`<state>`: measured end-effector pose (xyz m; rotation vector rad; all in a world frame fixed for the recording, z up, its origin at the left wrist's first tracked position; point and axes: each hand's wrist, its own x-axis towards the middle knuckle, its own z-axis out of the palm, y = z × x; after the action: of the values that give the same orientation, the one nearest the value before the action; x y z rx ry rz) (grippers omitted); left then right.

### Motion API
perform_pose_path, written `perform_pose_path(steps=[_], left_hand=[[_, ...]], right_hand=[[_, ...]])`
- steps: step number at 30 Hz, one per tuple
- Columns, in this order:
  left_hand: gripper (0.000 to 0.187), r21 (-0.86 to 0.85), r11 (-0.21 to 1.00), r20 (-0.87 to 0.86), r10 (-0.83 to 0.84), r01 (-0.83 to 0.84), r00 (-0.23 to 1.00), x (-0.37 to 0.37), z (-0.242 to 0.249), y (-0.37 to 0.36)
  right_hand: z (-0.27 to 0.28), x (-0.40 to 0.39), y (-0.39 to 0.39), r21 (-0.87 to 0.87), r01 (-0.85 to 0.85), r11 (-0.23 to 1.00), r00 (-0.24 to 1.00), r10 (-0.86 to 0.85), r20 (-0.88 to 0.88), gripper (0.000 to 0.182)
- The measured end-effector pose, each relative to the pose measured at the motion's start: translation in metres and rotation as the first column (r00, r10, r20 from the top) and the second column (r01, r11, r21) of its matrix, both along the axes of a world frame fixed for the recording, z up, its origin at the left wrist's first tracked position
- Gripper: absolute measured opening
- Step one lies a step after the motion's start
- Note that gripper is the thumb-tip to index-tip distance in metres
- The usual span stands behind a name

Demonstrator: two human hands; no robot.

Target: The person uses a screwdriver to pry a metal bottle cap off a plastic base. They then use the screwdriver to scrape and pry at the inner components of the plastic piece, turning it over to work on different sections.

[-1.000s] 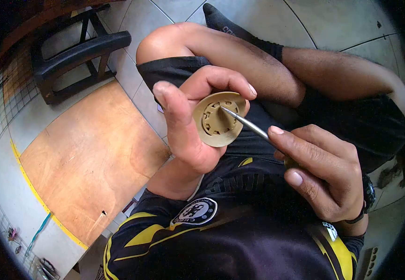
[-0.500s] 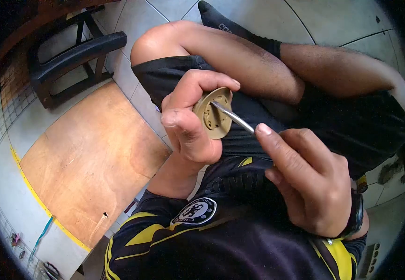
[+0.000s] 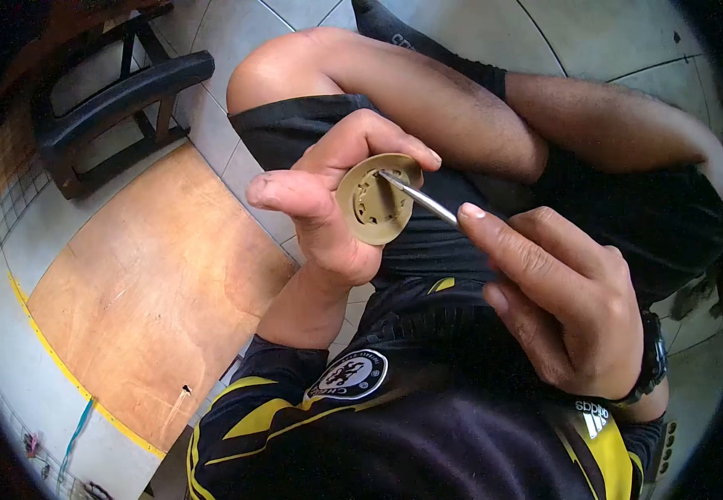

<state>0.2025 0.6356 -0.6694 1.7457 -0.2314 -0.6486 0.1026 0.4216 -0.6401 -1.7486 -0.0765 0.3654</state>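
A round tan disc (image 3: 361, 212) with small slots and a raised bar across its recess is in my left hand (image 3: 328, 196), its face turned towards the camera. My left fingers curl round its far edge, while the thumb sticks out to the left, off the disc. Between the fingers of my right hand (image 3: 566, 292) is a thin metal tool (image 3: 430, 203); its handle end is hidden by the hand. The tool's tip touches the upper part of the disc's recess, or lies just over it.
A wooden board (image 3: 161, 292) lies at the left, beside a yellow measuring strip (image 3: 53, 358). Behind it stands a black armrest-like frame (image 3: 128, 96). Crossed legs (image 3: 428, 100) are in front, on a tiled floor (image 3: 487, 33). A teal strip (image 3: 76, 433) is at the lower left.
My left thumb has lifted away from the disc and moved left. The disc has turned to face the camera more fully. My right hand has shifted slightly up and right.
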Motion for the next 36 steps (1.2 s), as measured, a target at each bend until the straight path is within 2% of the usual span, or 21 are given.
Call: perform_pose_path(steps=[1,5,7,11,13,14,15,17,18,21,23,25,26,28,35,36], left_hand=[[0.116,-0.116,0.990,-0.056,0.070,-0.077,0.996,0.000,-0.001,-0.001],[0.116,-0.047,0.995,-0.032,0.087,-0.088,0.996,-0.002,0.003,-0.006],[0.115,-0.321,0.932,-0.121,0.135,-0.167,0.983,-0.006,-0.004,-0.006],[0.112,-0.281,0.949,-0.145,0.109,-0.147,0.983,-0.009,-0.005,-0.008],[0.102,-0.215,0.977,-0.111,-0.034,0.009,0.993,-0.014,-0.005,-0.002],[0.099,-0.146,0.989,-0.037,-0.015,0.009,0.999,-0.017,-0.006,-0.003],[0.099,-0.146,0.989,-0.042,-0.019,0.012,0.999,-0.017,-0.007,-0.002],[0.100,-0.011,0.991,0.038,-0.129,0.130,0.991,-0.014,-0.008,0.001],[0.100,-0.012,0.991,0.028,-0.132,0.132,0.991,-0.013,-0.006,0.003],[0.103,0.042,0.959,-0.035,-0.278,0.280,0.960,-0.004,0.002,0.001],[0.105,0.030,0.966,-0.065,-0.255,0.257,0.965,-0.006,0.002,0.002],[0.104,-0.092,0.971,-0.141,-0.230,0.219,0.963,-0.007,-0.001,0.004],[0.104,-0.090,0.972,-0.143,-0.226,0.215,0.964,-0.006,-0.002,0.004],[0.104,-0.130,0.961,-0.179,-0.264,0.243,0.948,-0.008,-0.004,0.007],[0.108,0.017,0.960,-0.292,-0.263,0.280,0.919,-0.012,0.009,0.000],[0.108,-0.188,0.971,-0.438,-0.215,0.145,0.873,-0.017,0.005,0.002]], right_hand=[[-0.002,0.001,0.001,0.047,0.024,0.999,1.000,-0.024,-0.008,0.053],[-0.002,-0.001,0.005,0.082,0.051,0.995,0.998,-0.048,-0.033,0.052],[0.000,-0.006,0.006,0.028,0.037,0.999,0.999,-0.036,-0.017,0.052],[0.009,-0.014,0.011,0.024,0.085,0.996,0.995,-0.084,-0.056,0.053],[0.015,-0.017,0.009,-0.067,0.037,0.997,0.997,-0.042,-0.068,0.054],[0.017,-0.017,0.009,-0.067,0.040,0.997,0.997,-0.044,-0.071,0.054],[0.017,-0.018,0.009,-0.068,0.008,0.998,0.995,-0.015,-0.098,0.054],[0.017,-0.020,0.007,-0.067,-0.018,0.998,0.990,0.008,-0.138,0.054],[0.014,-0.020,0.004,-0.043,-0.013,0.999,0.992,0.008,-0.126,0.054],[0.006,-0.020,-0.002,0.042,0.013,0.999,0.995,-0.009,-0.103,0.052],[0.004,-0.019,-0.005,0.092,-0.004,0.996,0.996,0.012,-0.092,0.052],[0.001,-0.019,-0.006,0.114,0.005,0.993,0.996,0.005,-0.089,0.052],[0.000,-0.018,-0.007,0.116,-0.011,0.993,0.996,0.022,-0.088,0.051],[-0.001,-0.018,-0.008,0.124,-0.030,0.992,0.995,0.041,-0.091,0.050],[-0.002,-0.022,-0.014,0.118,-0.070,0.991,0.990,0.084,-0.113,0.046],[-0.003,-0.023,-0.014,0.136,-0.058,0.989,0.991,0.074,-0.115,0.046]])
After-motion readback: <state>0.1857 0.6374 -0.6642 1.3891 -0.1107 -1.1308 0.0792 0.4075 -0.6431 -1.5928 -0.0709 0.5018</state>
